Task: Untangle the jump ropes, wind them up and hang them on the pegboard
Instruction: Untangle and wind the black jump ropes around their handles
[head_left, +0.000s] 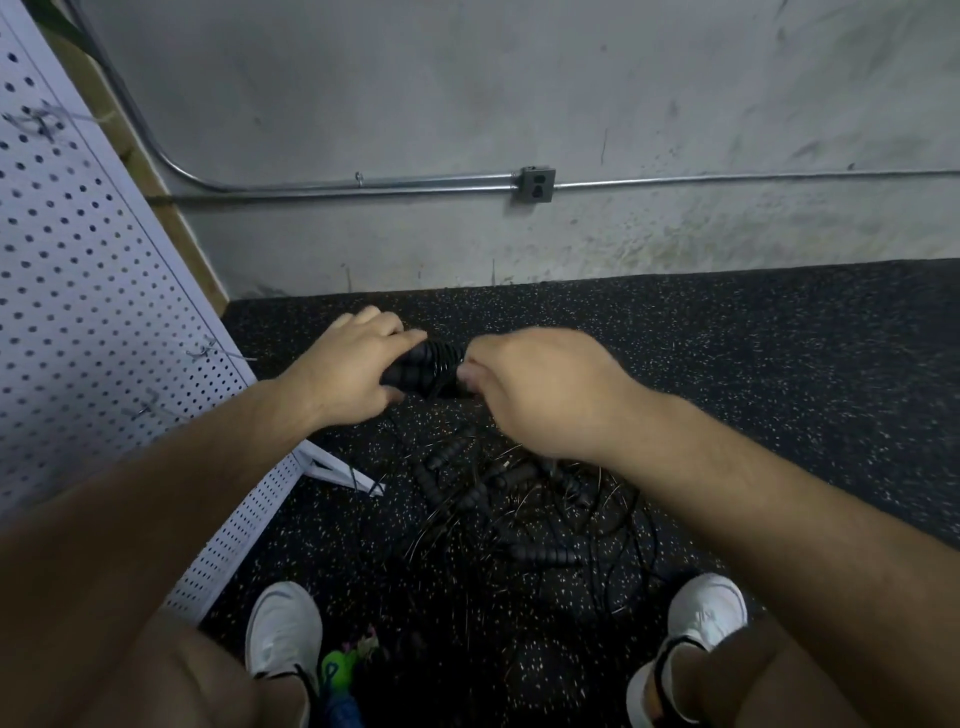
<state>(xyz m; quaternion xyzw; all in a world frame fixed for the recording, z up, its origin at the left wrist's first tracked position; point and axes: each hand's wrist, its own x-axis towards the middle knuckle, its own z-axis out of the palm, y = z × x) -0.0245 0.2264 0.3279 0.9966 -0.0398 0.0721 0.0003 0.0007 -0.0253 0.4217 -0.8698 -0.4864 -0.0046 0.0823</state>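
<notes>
The pegboard (78, 270) is leaning along the frame's left. Lower centre, the tangled jump ropes (519, 499) are lying on the floor (779, 364). Their cords are looking thin, limp and snag-prone, so the ribbed handles are offering the firmest hold. Mid-frame, the left hand (348, 369) is gripping a handle pair (415, 370), and the right hand (540, 389) is pinching the wound cord (447, 358) with curled fingers.

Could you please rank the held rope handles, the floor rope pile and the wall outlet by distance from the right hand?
1. held rope handles: touching the right hand, just left of it.
2. floor rope pile: lower down, beneath the hand.
3. wall outlet: farthest, straight ahead.
</notes>
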